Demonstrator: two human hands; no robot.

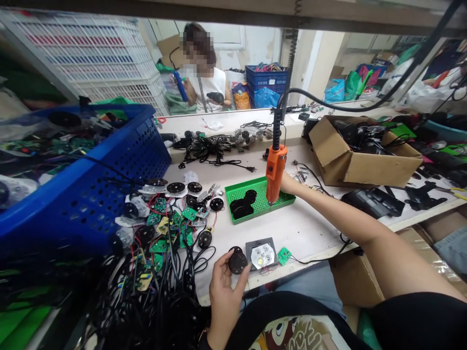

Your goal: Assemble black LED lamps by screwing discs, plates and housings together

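Two hands work at the tabletop [302, 233]: the left hand [223, 304] cups a black round disc [237, 260] near the front edge, and the right hand [288, 183] grips an orange electric screwdriver [276, 170] upright above a green perforated tray [279, 199].

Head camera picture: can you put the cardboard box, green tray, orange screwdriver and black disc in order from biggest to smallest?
Largest to smallest: cardboard box, green perforated tray, orange electric screwdriver, black disc. The disc in the left hand is closest to the camera, so it may really be even smaller.
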